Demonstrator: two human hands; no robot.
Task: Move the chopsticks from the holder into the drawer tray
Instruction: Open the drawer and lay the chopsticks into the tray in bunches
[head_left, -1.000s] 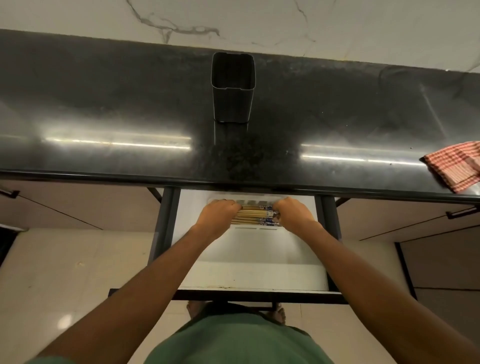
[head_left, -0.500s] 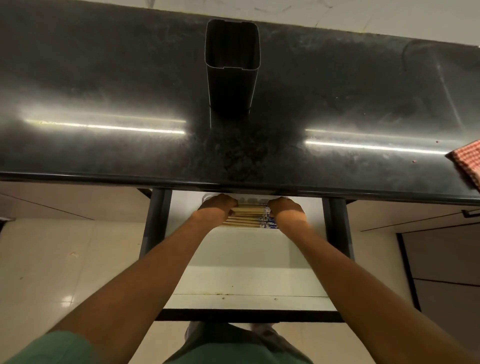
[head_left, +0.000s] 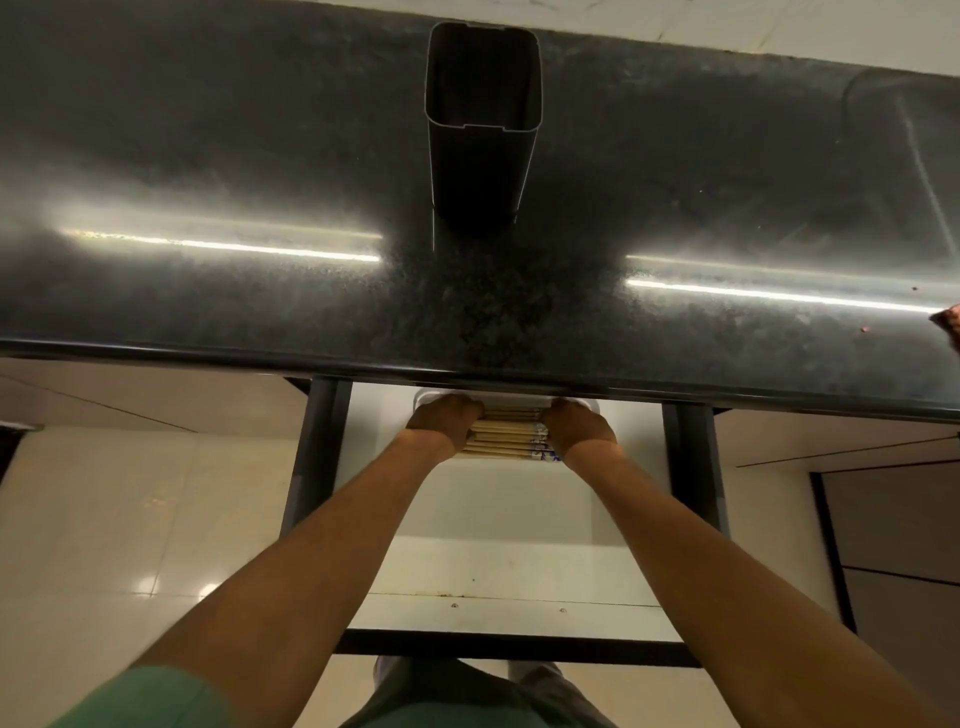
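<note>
The left hand (head_left: 448, 420) and right hand (head_left: 575, 427) are curled over opposite ends of the chopsticks (head_left: 508, 435), which lie flat in the drawer tray (head_left: 425, 399). Their fingers are tucked out of sight, and the tray's far part hides under the desk (head_left: 208, 156) front edge. The holder (head_left: 480, 156) stands empty mid-desk. Since half a second ago, the cloth (head_left: 951, 325) has slid nearly out of view at the right edge.
</note>
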